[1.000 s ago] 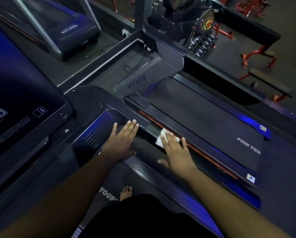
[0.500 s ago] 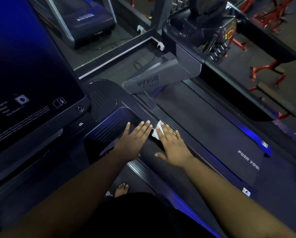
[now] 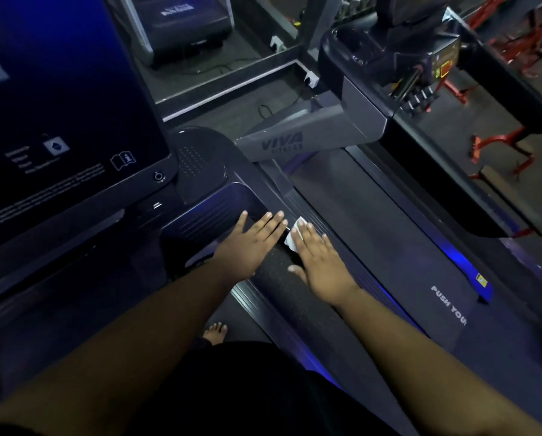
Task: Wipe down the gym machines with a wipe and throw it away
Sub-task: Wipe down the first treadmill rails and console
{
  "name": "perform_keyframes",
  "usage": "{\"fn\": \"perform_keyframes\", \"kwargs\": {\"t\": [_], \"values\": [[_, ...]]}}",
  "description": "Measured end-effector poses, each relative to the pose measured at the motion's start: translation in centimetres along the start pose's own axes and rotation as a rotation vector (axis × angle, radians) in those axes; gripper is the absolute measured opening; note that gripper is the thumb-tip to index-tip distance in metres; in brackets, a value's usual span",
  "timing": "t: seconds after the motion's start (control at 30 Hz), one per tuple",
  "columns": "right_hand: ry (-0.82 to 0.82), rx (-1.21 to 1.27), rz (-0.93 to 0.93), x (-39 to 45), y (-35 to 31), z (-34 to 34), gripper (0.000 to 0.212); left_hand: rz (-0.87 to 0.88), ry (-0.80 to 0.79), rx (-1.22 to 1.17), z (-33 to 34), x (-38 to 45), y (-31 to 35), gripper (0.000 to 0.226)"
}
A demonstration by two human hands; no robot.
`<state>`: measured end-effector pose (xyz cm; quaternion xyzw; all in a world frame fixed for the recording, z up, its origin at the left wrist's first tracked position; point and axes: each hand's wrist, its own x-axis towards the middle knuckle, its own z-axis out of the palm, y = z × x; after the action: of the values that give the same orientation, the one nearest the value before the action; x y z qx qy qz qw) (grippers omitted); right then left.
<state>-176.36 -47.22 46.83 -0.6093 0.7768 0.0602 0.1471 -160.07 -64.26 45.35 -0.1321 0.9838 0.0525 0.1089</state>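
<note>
Reading "VIVA" on the far grey upright and "PUSH YOU" on the right treadmill belt. Right hand, flat grip, is pressing the white wipe on the padded handrail; left hand is resting flat beside it. Wipe is sitting farther along than a second ago.

The room is dark, with blue light glowing along the low edges. The floor is dark grey, and a thin black cable lies on it, running to a white plug box. Far off on the right stand red metal frames and a long padded bench.
</note>
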Motion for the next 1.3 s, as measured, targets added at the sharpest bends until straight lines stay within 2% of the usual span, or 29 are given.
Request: {"fn": "perform_keyframes", "kwargs": {"t": [0.1, 0.17, 0.3, 0.4, 0.5, 0.6, 0.7, 0.83, 0.93, 1.07, 1.17, 1.23, 1.3], "values": [[0.045, 0.153, -0.059, -2.9, 2.2, -0.1, 0.068, -0.004, -0.042, -0.027, -0.1, 0.1, -0.1, 0.141], [0.071, 0.138, -0.07, -5.0, 3.2, 0.6, 0.066, -0.004, -0.072, -0.042, -0.3, 0.2, -0.1, 0.14], [0.09, -0.284, -0.117, -5.8, 4.1, 2.3, 0.08, -0.034, -0.086, -0.024, -0.8, 0.1, 0.4, 0.129], [-0.013, -0.548, -0.217, -3.0, 2.4, 0.7, 0.086, -0.039, -0.071, 0.033, -1.4, -0.3, 0.6, 0.117], [-0.152, -0.877, -0.325, -0.5, 0.5, -0.4, 0.082, -0.067, -0.059, 0.081, -2.0, -0.6, 0.9, 0.103], [-0.224, -1.055, -0.372, 0.2, 0.0, -0.7, 0.088, -0.19, -0.067, 0.069, -2.0, -1.5, 0.9, 0.099], [-0.253, -1.063, -0.427, 0.2, 0.5, -1.8, 0.091, -0.274, -0.071, 0.089, -1.5, -2.9, 0.3, 0.107], [-0.149, -0.902, -0.374, -2.8, 1.8, -2.0, 0.088, -0.364, -0.059, 0.079, -0.6, -4.7, -0.3, 0.112], [-0.178, -1.027, -0.389, -2.4, 1.1, -1.4, 0.087, -0.382, -0.029, 0.044, -0.3, -4.7, -0.3, 0.108], [-0.313, -1.29, -0.478, 0.5, -1.5, 0.4, 0.083, -0.374, 0.013, 0.048, 0.2, -4.6, 0.1, 0.095], [-0.321, -1.352, -0.494, 0.9, -1.4, 0.3, 0.081, -0.364, 0.029, 0.035, -0.1, -4.6, 0.0, 0.084], [-0.261, -1.257, -0.48, -0.3, -0.6, -0.8, 0.077, -0.363, 0.037, 0.024, -0.3, -4.8, -0.1, 0.08], [-0.168, -1.053, -0.416, -2.4, 0.6, -1.8, 0.078, -0.364, 0.05, 0.025, -0.3, -4.8, -0.1, 0.079]]}}
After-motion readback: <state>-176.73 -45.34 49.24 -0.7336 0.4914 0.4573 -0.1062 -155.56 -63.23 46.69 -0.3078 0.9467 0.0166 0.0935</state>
